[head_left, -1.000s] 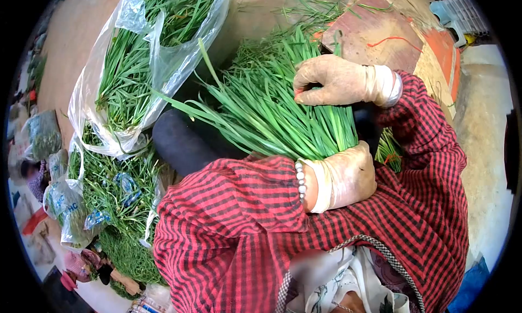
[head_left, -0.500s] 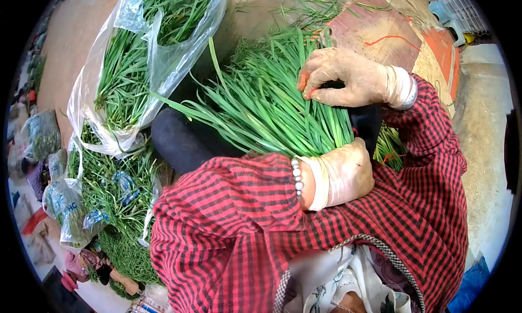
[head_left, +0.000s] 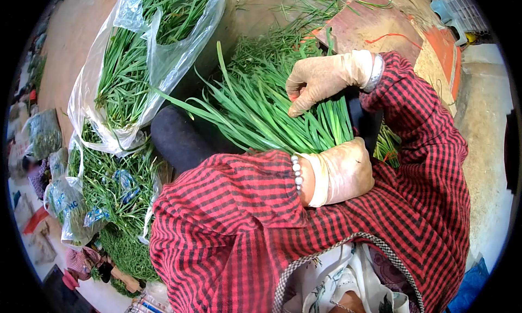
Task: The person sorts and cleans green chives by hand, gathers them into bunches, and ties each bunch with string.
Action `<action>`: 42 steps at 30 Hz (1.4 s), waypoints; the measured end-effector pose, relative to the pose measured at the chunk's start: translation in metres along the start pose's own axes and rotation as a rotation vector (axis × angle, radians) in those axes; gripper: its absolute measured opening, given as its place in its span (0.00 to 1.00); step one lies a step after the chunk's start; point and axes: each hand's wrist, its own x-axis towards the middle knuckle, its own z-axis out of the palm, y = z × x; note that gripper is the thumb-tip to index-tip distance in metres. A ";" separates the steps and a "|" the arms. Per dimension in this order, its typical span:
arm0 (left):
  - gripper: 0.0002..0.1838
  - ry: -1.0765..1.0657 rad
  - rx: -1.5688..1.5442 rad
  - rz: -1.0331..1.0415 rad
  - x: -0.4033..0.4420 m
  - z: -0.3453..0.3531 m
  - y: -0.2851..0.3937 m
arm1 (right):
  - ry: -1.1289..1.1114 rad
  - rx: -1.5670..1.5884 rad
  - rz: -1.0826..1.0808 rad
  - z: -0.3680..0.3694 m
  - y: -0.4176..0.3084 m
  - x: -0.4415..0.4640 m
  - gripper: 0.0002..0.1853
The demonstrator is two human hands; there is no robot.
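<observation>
A large bunch of long, flat green leaves, like garlic chives (head_left: 272,114), lies across my lap and fans out to the upper left. My left hand (head_left: 348,173), in a thin pale glove, is closed around its base end. Over the middle of the bunch is my gloved right hand (head_left: 321,80), thumb and fingers drawn together in a pinch with the tips against the leaves. What sits between those fingertips is hidden. Another bundle of stems (head_left: 387,144) with a red tie shows beside my right sleeve.
A clear plastic bag (head_left: 182,57) of greens stands at the upper left, above a heap of loose greens (head_left: 125,248). Loose leaves (head_left: 261,49) lie beyond the bunch, near a reddish board (head_left: 383,22) with a red string. A blue-grey plastic stool (head_left: 451,17) is at the upper right.
My right hand has moved left and slightly down over the leaves, its fingers drawn closer together. My left hand stays on the base of the bunch.
</observation>
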 end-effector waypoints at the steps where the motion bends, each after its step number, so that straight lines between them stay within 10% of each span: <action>1: 0.04 0.020 -0.007 -0.004 -0.001 0.000 0.000 | 0.015 0.042 -0.068 0.001 0.001 -0.002 0.26; 16: 0.03 0.039 -0.040 0.008 -0.002 0.005 -0.003 | 0.085 0.231 -0.136 0.019 0.004 -0.015 0.20; 24: 0.03 0.034 -0.033 0.009 0.001 0.009 0.000 | 0.677 0.291 -0.199 0.025 -0.003 0.000 0.18; 27: 0.03 0.023 -0.063 0.004 0.003 0.007 0.001 | 1.220 -0.256 -0.247 0.017 0.012 0.021 0.25; 32: 0.03 -0.004 -0.081 -0.022 0.002 0.007 0.000 | 0.492 -0.108 -0.368 0.036 -0.030 -0.001 0.25; 42: 0.03 0.260 -0.232 -0.116 0.000 0.026 0.001 | 0.412 0.298 -0.312 0.060 -0.030 -0.010 0.18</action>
